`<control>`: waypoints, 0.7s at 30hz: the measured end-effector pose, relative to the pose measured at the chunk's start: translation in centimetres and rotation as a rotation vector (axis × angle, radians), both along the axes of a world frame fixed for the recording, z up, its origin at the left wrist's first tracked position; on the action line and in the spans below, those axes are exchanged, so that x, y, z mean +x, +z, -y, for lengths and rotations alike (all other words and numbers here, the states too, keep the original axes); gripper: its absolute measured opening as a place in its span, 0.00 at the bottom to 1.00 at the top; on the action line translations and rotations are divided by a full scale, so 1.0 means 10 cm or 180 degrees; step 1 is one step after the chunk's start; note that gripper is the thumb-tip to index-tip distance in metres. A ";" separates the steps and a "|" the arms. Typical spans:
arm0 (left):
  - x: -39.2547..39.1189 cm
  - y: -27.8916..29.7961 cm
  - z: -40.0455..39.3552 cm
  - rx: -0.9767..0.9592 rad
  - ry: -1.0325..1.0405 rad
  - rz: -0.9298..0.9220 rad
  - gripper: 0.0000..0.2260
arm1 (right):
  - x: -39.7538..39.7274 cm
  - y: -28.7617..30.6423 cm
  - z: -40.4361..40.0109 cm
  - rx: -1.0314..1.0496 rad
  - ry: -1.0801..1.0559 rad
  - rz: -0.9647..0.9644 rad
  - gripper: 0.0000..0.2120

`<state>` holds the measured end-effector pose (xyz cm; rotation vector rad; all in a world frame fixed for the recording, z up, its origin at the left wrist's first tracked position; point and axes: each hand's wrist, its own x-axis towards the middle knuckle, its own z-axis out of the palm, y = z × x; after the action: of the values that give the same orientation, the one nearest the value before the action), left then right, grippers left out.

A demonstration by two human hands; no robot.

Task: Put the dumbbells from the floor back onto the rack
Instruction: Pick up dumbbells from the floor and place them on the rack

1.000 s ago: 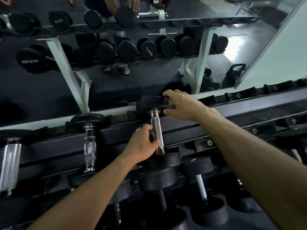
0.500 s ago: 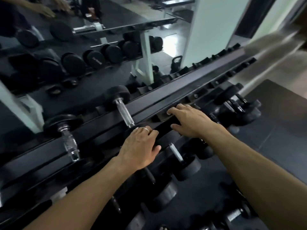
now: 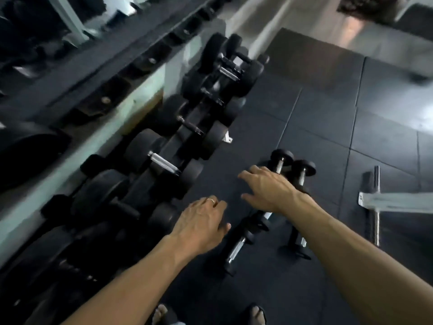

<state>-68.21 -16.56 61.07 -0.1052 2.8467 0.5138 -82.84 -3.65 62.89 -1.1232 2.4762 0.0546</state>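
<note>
both hands held out over the floor (image 3: pixel 316 118), neither holding anything. left hand (image 3: pixel 201 222) with fingers relaxed, slightly spread, a ring (image 3: pixel 211 200) on 1 of them. right hand (image 3: pixel 269 191) spread open just above 2 small dumbbells (image 3: pixel 293 165), perhaps touching, blur hides it. more dumbbells (image 3: pixel 239 249) below the right fingers. rack (image 3: pixel 131 146), loaded, left of the left fingers.

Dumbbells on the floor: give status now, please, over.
Left hand and right hand open, empty, above the mat. Small dumbbells lie on floor beside rack, none gripped. Nothing seen in the way.
</note>
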 end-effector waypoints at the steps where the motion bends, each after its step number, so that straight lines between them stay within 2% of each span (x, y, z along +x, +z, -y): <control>1: -0.02 -0.17 -0.16 0.0030 -0.0019 0.0143 0.19 | -0.02 -0.18 -0.16 0.0031 -0.0038 0.0063 0.24; 6: -0.10 -1.27 -0.87 0.0183 -0.0107 0.0905 0.21 | -0.14 -1.21 -0.88 0.0231 -0.0228 0.0412 0.25; 11: -0.15 -2.46 -1.28 0.0292 -0.0179 0.1152 0.21 | -0.20 -2.41 -1.24 0.0287 -0.0409 0.0712 0.23; 16: -0.12 -3.78 -1.29 0.0323 0.0025 0.1328 0.19 | -0.18 -3.81 -1.37 0.0355 -0.0731 0.0940 0.25; 21: -0.20 -4.97 -1.20 0.0497 0.0322 0.1484 0.26 | -0.16 -5.04 -1.38 0.0089 -0.0980 0.0857 0.32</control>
<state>-70.18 -4.59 11.32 -0.2994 2.3483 0.6351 -84.47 10.20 12.46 -0.6766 2.3644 -0.1422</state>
